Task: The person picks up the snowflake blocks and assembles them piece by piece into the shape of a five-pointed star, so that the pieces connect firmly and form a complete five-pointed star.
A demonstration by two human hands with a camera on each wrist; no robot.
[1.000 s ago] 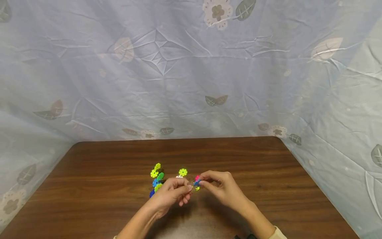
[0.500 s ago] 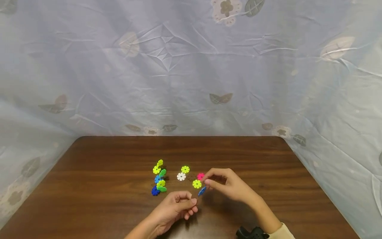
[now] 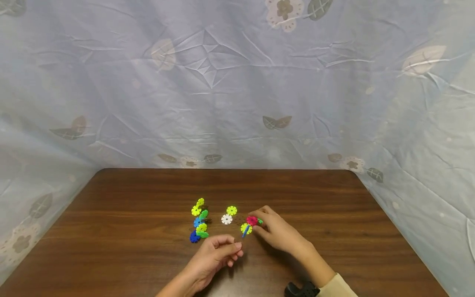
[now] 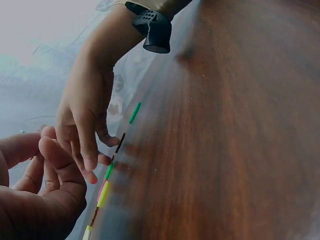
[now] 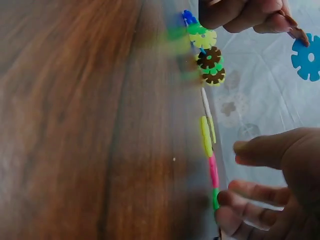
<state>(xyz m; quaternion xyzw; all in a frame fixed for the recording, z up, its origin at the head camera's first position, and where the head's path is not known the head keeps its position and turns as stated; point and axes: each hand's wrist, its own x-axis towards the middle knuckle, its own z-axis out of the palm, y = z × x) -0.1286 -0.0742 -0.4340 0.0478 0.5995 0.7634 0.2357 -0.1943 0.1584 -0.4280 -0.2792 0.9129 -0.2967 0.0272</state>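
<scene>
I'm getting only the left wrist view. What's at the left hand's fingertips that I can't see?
Observer: The right wrist view shows a blue notched disc just past the left hand.

Operator: Anything between the right hand's thumb and fingers?

Observer: Nothing shows between those of the right hand in the right wrist view.

Operator: What's farther left?

Observer: The head view shows a dark blue disc at a cluster's near end.
</scene>
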